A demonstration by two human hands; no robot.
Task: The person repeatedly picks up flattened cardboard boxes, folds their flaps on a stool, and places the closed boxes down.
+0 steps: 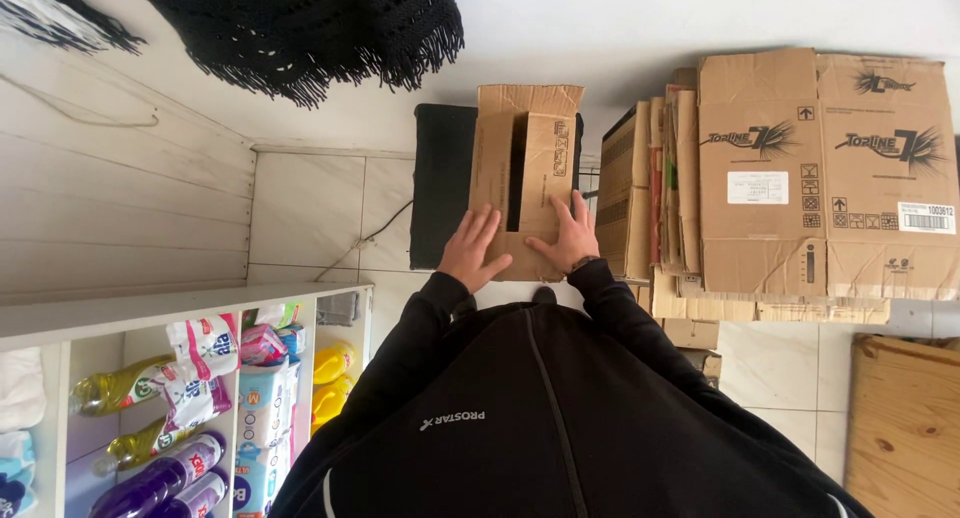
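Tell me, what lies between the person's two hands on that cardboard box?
In the head view, only bare cardboard of the box lies between the left hand and right hand.

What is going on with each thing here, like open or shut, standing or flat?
Small cardboard box: open, flaps up, held on both sides.
Left hand: fingers spread, flat on the box.
Right hand: fingers spread, flat on the box.
Stack of cardboard boxes: flattened, packed together on edge.
Bottles: lying on their sides on a shelf.
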